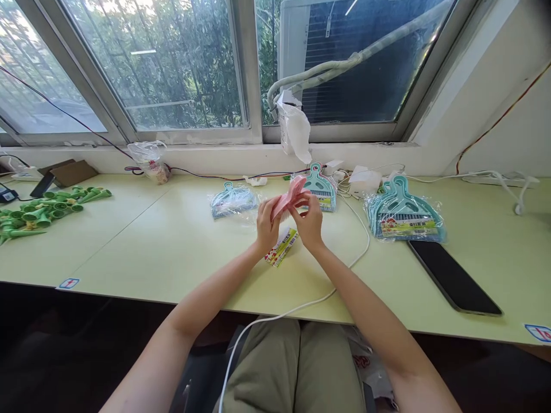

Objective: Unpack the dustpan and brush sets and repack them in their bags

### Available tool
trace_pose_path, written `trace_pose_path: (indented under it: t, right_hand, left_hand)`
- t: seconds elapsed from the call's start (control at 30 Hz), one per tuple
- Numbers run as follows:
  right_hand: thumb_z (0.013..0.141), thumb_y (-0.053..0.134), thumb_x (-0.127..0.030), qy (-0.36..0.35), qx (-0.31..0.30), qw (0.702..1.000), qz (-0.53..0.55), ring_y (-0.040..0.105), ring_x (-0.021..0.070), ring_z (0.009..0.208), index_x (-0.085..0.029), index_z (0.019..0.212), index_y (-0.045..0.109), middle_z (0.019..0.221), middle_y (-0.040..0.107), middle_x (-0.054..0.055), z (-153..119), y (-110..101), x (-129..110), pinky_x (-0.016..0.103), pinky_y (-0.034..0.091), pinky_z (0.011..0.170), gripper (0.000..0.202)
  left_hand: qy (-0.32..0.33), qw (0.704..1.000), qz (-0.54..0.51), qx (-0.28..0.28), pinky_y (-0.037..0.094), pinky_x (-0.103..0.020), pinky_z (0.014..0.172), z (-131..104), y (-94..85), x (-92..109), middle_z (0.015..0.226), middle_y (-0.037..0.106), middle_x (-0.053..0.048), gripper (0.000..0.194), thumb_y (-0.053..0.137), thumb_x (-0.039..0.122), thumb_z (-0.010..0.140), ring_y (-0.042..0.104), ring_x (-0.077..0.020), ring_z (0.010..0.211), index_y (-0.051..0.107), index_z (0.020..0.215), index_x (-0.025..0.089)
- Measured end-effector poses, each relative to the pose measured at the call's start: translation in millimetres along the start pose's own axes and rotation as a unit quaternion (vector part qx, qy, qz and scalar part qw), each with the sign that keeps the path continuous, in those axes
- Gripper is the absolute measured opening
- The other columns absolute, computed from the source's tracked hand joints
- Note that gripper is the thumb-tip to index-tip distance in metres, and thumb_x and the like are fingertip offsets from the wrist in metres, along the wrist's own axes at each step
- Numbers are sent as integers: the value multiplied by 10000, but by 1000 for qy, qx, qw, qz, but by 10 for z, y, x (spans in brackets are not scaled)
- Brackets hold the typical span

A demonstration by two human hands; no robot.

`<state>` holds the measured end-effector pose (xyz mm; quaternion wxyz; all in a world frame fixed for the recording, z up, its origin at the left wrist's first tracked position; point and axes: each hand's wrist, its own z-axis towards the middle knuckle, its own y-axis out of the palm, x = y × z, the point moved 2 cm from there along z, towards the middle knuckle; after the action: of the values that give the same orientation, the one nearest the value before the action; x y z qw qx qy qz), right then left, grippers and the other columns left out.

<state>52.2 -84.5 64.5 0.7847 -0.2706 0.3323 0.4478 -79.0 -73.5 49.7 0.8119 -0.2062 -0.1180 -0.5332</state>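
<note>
Both forearms reach fwd over the table's front edge and angle inward, elbows wide, wrists raised above the top. L hand (267, 226) is closed on the L side of a pink plastic piece (284, 205), fingers up; R hand (310, 223) has thumb & fingertips pinched on its R side. So both grips are clamped on the pink piece, held up off the table approx. midway btwn the L and R ends; its exact shape is partly hidden by fingers.

A yellow label card (282, 248) lies just below the hands, nearer the front edge. Table (193, 264) is pale yellow-green. Twd the back edge: a bagged blue set (235, 201) L of the hands, a blue dustpan (319, 186) behind them, more bagged dustpans (407, 212) to the R. Black phone (454, 278) slants twd the front edge, R side. White cable (310, 303) drops over the front edge. Green plastic pieces (47, 209) pile at the L end. Windows (185, 63) run behind, w/ foliage outside.
</note>
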Motion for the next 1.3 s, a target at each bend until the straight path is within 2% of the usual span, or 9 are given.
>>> trace_pose_path:
  t: [0.13, 0.23, 0.33, 0.5, 0.6, 0.8, 1.1, 1.3]
  right_hand:
    - [816, 633, -348, 12, -16, 1000, 9, 607, 151, 836, -253, 1035, 585, 1215, 545, 72, -19, 27, 16, 250, 496, 584, 244]
    - [779, 655, -322, 17, 5, 999, 27, 600, 155, 840, -247, 977, 597, 1113, 565, 59, -26, 28, 15, 237, 496, 577, 219]
    - [758, 660, -323, 21, 15, 999, 31, 586, 153, 803, -234, 862, 592, 1001, 574, 44, 29, -9, 24, 234, 489, 569, 153]
    - [699, 674, -258, 4, -26, 999, 33, 531, 116, 670, -212, 718, 547, 859, 556, 8, 173, -85, 26, 235, 445, 553, 136]
    - [676, 665, -230, 1, -31, 998, 60, 513, 107, 661, -211, 716, 542, 860, 536, 1, 213, -114, -5, 227, 424, 530, 130]
    - [672, 686, -269, 4, -63, 995, 72, 460, 92, 621, -213, 726, 536, 930, 556, 13, 264, -116, -4, 229, 406, 519, 169]
    - [696, 671, -327, 11, -45, 999, -9, 490, 127, 642, -209, 740, 566, 870, 573, 28, 230, -38, 95, 254, 437, 577, 164]
    - [722, 645, -296, -60, 8, 995, -75, 542, 200, 797, -218, 744, 559, 850, 577, 45, 138, 21, -31, 318, 466, 701, 118]
  left_hand:
    - [32, 999, 37, -16, 451, -382, 944, -8, -8, -12, 1186, 612, -107, 381, 412, 386, 983, 560, -223, 1085, 517, 1323, 249]
    - [49, 998, 28, -31, 449, -382, 959, -17, -1, 9, 1203, 607, -111, 393, 420, 393, 978, 559, -225, 1104, 510, 1334, 251]
    - [31, 999, -5, -39, 459, -372, 953, 3, 7, 40, 1197, 606, -107, 396, 429, 413, 974, 569, -224, 1114, 520, 1324, 252]
    - [-5, 998, -33, -48, 476, -349, 913, 71, 9, 72, 1154, 634, -101, 422, 474, 478, 950, 604, -222, 1069, 560, 1283, 232]
    - [3, 998, -42, -46, 479, -344, 905, 100, -13, 71, 1170, 634, -106, 458, 499, 509, 930, 605, -226, 1071, 566, 1288, 231]
    - [-11, 998, -43, -47, 480, -348, 887, 158, -41, -12, 1162, 643, -110, 487, 430, 536, 949, 608, -227, 1043, 577, 1300, 232]
    - [-95, 990, -92, -55, 499, -335, 876, 121, 46, -153, 1145, 686, -88, 389, 426, 436, 968, 643, -210, 1022, 620, 1246, 244]
    - [-147, 981, -124, -40, 532, -306, 785, 103, 13, -186, 1026, 736, -32, 327, 458, 291, 926, 677, -173, 860, 640, 1197, 271]
